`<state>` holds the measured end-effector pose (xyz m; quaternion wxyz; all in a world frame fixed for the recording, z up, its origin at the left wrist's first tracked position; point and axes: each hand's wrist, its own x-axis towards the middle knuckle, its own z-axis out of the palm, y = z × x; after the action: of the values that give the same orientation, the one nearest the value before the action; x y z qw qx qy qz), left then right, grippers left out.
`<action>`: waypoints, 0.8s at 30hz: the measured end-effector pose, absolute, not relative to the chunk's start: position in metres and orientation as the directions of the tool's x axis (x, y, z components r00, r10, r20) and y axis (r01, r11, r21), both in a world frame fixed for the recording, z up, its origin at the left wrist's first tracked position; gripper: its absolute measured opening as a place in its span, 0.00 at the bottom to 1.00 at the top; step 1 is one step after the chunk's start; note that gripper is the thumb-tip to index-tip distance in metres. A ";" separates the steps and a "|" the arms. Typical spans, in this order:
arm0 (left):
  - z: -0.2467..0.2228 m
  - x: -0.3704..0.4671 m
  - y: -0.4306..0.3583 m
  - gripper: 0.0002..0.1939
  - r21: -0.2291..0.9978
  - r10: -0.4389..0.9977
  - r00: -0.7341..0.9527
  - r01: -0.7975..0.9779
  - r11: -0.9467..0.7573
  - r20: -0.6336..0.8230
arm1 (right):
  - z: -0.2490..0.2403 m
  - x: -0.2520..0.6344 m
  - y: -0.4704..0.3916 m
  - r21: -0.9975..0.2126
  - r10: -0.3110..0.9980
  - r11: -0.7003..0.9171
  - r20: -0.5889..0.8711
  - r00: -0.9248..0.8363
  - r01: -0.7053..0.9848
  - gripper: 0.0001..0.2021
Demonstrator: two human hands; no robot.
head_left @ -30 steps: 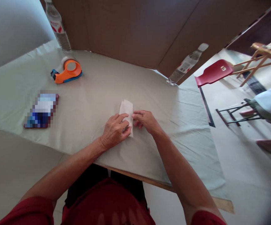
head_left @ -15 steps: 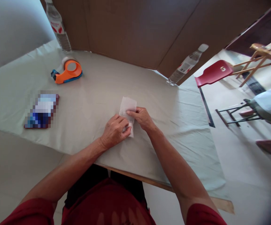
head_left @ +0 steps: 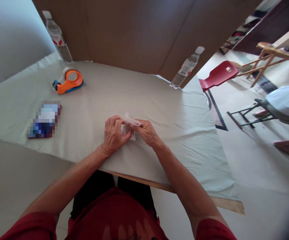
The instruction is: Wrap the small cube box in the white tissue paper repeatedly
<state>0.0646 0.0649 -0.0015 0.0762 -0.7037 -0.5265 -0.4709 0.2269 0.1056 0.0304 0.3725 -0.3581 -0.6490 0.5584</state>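
Two hands are in my view, the left and the right, both pinching one thin white sheet between thumb and fingers, its upper part curled over. I see it above the near part of the cloth-covered worktop, right of the phone and the orange tape dispenser.

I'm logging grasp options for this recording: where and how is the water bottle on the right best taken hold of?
Probably around the labelled middle of the right-hand bottle, from the person's side: it stands upright and slim, and the cardboard panel behind it seems to hinder reaching around the back.
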 end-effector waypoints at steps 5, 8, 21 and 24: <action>-0.012 0.057 0.072 0.36 0.504 0.752 0.014 0.734 -0.455 0.659 | 0.029 0.236 0.098 -0.947 0.813 0.303 0.202 -0.546 0.101 0.16; -0.013 0.051 0.075 0.21 0.483 0.784 0.133 0.721 -0.496 0.607 | 0.023 0.243 0.094 -0.887 0.755 0.437 0.272 -0.597 0.149 0.17; 0.013 0.033 0.072 0.12 0.803 0.893 0.266 0.397 -0.445 0.363 | 0.005 0.238 0.096 -0.882 0.827 0.416 0.265 -0.496 0.220 0.19; 0.016 0.031 0.073 0.20 0.895 0.921 0.321 0.310 -0.321 0.219 | 0.015 0.235 0.098 -0.980 0.893 0.124 0.041 -0.448 0.157 0.20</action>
<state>0.0312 0.0730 0.0160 -0.3911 -0.7126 -0.4320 -0.3908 0.2347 0.0980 0.0149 0.3464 -0.3947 -0.6649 0.5311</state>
